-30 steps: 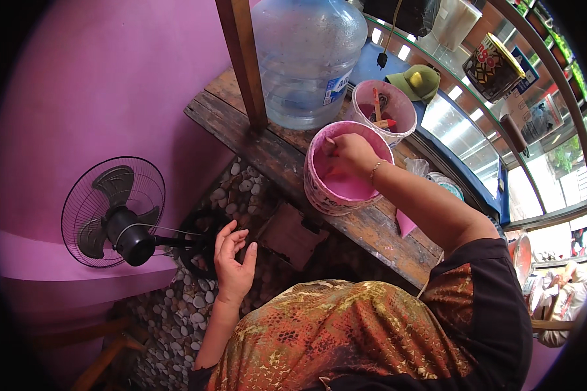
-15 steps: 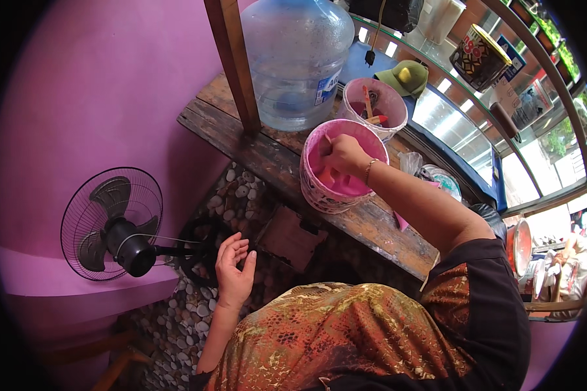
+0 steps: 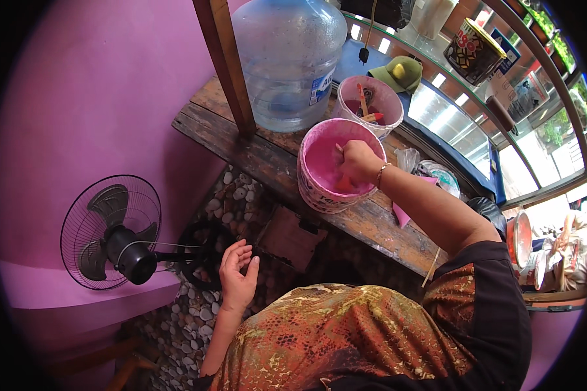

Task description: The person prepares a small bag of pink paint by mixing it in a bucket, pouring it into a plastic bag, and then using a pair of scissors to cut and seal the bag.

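On the weathered wooden bench (image 3: 209,130) stands a bucket of pink liquid (image 3: 319,156). My right hand (image 3: 360,161) is down inside its rim, fingers closed round something largely hidden, perhaps a handle. Just behind is a second, paler pink bucket (image 3: 388,101) holding brushes (image 3: 372,116). My left hand (image 3: 238,270) hangs empty in the air below the bench edge, fingers loosely curled and apart, to the right of the black fan (image 3: 127,251).
A large water jug (image 3: 284,72) stands by a wooden post (image 3: 222,65). A green cap (image 3: 401,78), glass shelves (image 3: 417,39), bags and containers (image 3: 531,260) fill the right. Pebbled flooring (image 3: 195,306) shows below; a pink wall (image 3: 91,98) is at left.
My right hand has moved rightward within the bucket, stirring up the liquid's surface. My left hand stays low with little movement. The whole view has shifted slightly.
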`<state>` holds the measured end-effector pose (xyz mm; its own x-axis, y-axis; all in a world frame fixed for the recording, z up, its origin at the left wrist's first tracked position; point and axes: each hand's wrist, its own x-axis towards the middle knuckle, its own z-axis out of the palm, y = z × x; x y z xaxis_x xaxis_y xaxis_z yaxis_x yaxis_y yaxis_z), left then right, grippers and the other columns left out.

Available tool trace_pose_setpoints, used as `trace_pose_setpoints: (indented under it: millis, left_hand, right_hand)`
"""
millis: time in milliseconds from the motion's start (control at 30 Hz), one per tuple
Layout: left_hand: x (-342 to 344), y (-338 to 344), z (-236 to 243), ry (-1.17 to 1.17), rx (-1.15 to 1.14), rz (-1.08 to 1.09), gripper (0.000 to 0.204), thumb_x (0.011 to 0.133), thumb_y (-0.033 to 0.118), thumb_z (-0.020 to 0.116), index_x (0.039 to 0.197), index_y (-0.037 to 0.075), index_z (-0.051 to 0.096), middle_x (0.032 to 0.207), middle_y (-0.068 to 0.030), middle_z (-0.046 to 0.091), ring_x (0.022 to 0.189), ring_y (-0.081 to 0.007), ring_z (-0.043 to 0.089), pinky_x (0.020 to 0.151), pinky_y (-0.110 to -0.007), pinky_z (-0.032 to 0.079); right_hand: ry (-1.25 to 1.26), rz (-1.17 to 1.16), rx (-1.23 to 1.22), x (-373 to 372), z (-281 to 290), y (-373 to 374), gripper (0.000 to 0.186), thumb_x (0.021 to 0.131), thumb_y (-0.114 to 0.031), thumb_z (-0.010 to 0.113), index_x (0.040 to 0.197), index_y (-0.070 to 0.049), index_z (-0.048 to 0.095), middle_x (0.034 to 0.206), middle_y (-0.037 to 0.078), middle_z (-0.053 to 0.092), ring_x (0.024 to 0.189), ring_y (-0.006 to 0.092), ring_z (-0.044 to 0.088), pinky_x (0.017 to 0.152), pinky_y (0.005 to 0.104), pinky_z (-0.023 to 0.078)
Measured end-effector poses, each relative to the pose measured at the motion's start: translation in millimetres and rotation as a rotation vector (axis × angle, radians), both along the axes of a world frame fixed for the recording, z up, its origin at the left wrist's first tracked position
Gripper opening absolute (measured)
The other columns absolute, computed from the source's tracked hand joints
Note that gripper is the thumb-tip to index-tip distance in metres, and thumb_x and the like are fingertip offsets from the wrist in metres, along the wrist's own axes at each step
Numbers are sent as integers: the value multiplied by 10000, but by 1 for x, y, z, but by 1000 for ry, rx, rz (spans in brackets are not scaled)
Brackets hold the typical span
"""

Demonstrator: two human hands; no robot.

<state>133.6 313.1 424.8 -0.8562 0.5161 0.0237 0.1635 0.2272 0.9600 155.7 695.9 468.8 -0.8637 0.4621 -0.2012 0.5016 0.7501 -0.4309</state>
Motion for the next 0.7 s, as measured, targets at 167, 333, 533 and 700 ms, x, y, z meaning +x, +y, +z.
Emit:
trace_pose_setpoints:
  millis: [167, 333, 533, 700]
  left_hand:
    - [0, 10, 5, -11, 3, -33, 241, 867, -2, 655, 1094, -60, 598, 1259, -161, 556, 1032, -206, 633, 882, -304, 537]
    - [-1, 13, 14, -2, 16, -58, 246, 865, -9, 653, 1098, -62, 596, 1257, -164, 557, 1034, -209, 634, 884, -304, 537]
    - [1, 1, 7, -2, -3, -42, 248, 867, -9, 653, 1101, -64, 594, 1255, -169, 558, 1031, -208, 635, 884, -306, 537]
    - [4, -7, -1, -33, -7, -28, 243, 871, -1, 654, 1099, -61, 596, 1255, -165, 558, 1024, -200, 634, 878, -304, 536]
  right_hand:
    - [11, -56, -219, -16, 5, -17, 254, 824, -184, 656, 777, 65, 671, 825, 257, 670, 817, 420, 658, 767, 455, 522]
    - [163, 116, 51, -32, -19, -4, 209, 807, -156, 675, 789, 52, 688, 863, 254, 678, 860, 414, 656, 798, 460, 518]
    - [-59, -13, 38, -17, 16, 0, 359, 932, -266, 553, 825, 42, 703, 888, 251, 681, 891, 402, 661, 817, 469, 504]
    - [-88, -97, -225, -2, 2, -2, 233, 801, -193, 706, 794, 39, 697, 831, 232, 689, 784, 384, 679, 735, 441, 535]
